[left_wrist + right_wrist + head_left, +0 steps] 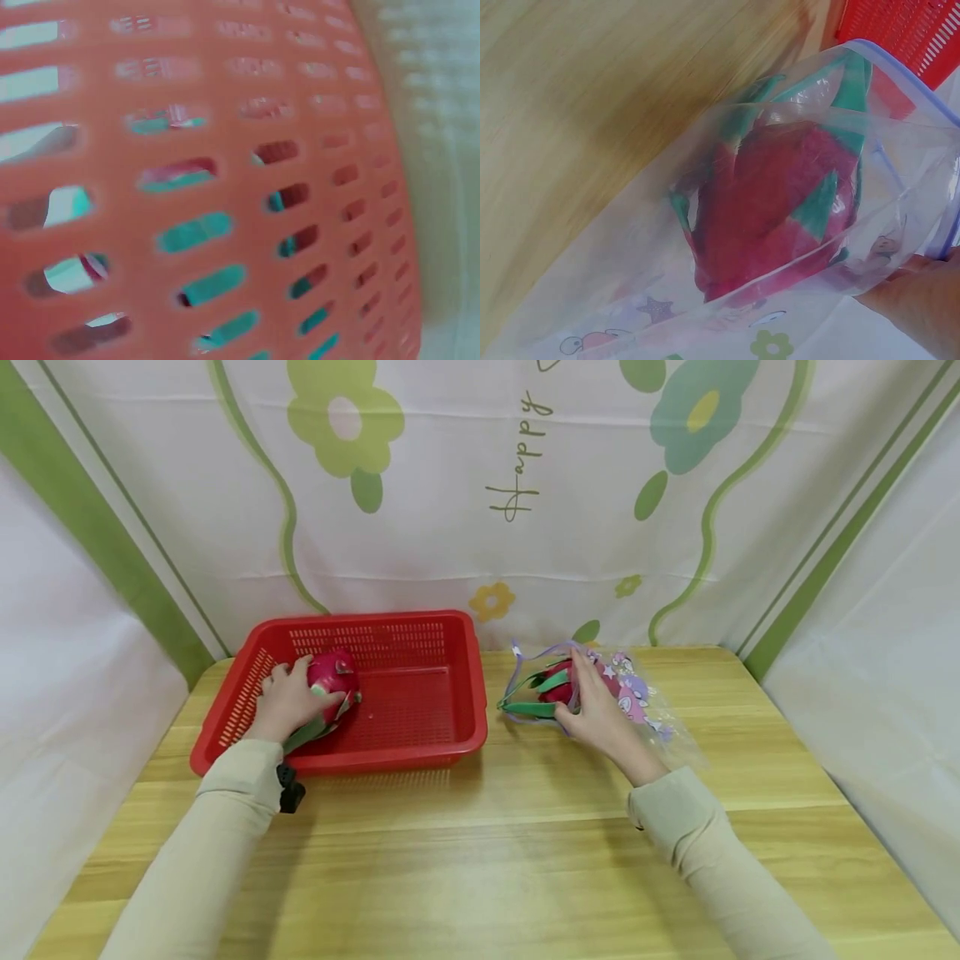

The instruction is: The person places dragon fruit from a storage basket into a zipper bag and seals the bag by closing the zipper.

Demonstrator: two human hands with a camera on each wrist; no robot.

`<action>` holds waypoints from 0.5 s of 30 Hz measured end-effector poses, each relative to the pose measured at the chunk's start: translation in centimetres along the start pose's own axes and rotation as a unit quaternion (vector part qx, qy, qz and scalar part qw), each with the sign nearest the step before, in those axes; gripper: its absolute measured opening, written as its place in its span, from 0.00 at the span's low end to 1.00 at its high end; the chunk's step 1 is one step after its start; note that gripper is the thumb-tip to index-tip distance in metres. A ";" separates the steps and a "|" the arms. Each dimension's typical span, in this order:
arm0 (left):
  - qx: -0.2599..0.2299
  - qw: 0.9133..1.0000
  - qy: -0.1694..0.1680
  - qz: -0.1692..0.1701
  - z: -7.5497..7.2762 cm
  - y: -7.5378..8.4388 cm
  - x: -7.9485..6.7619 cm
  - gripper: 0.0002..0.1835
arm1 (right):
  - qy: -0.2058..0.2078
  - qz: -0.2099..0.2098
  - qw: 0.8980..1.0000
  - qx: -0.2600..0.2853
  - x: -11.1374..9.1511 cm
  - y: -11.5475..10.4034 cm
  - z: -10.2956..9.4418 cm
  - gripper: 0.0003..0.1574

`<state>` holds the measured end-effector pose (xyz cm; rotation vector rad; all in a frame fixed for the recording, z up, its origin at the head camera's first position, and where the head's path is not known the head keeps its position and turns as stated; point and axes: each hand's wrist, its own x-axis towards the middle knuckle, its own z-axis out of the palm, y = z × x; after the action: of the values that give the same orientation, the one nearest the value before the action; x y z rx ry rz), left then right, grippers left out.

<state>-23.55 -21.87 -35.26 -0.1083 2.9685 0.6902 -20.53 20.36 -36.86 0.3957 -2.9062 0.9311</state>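
At the far left, your left hand (pixel 285 700) grasps a magenta dragon fruit with green scales (pixel 335 675) inside the red slotted plastic basket (pixel 471 693); your left wrist view shows only the basket's wall, green patches behind it. Farther right on the pale wooden counter (pixel 465 877), your right hand (pixel 596 714) touches a clear printed plastic bag (pixel 678 727); you can't tell whether it's pinching. Your right wrist view reveals a second dragon fruit (pixel 769 202) inside, partly covered from the head view.
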 end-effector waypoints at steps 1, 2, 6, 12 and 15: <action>-0.007 1.000 -0.002 0.000 0.1 -0.2 0.0 0.48 | -0.001 0.000 1.000 0.000 0.0 0.0 0.0 0.56; -0.014 1.000 -0.005 -0.001 0.2 -0.4 0.0 0.49 | -0.001 0.000 1.000 -0.001 0.0 0.0 0.0 0.56; -0.033 0.999 -0.027 -0.005 0.6 -1.2 0.2 0.54 | -0.001 0.002 1.000 -0.002 0.1 0.0 0.1 0.56; -0.017 0.997 -0.070 0.002 1.2 -1.4 0.4 0.65 | -0.006 0.007 1.000 -0.002 0.2 0.1 0.2 0.56; -0.006 0.997 -0.077 0.002 1.3 -1.5 0.4 0.67 | -0.009 0.010 1.000 -0.002 0.2 0.1 0.3 0.56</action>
<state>-23.76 -22.70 -37.16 -0.0491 2.8190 0.6831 -20.78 20.18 -37.14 0.3786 -2.9333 0.9295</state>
